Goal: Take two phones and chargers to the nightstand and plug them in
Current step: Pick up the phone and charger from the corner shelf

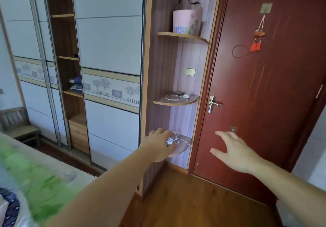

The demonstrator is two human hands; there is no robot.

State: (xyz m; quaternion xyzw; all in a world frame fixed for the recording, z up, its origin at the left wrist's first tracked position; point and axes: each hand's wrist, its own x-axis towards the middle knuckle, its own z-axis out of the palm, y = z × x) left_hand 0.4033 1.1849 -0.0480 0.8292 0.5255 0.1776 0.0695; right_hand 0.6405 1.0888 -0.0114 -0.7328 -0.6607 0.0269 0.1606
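The left hand point(159, 143) pinched a white charger point(170, 141) on the lower shelf point(184, 146). At its 3 o'clock the right hand point(234, 151) hung spread wide, empty, before the door point(264, 85). At 12 o'clock a phone point(179, 93) and second charger point(186, 95) lay on the middle shelf point(169, 102).

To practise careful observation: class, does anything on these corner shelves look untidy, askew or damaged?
The white charger cable on the lowest shelf lies in a loose tangle, a strand straying to the edge, by the left hand. The coiled cable on the middle shelf looks neat. Nothing appears spilled or broken.
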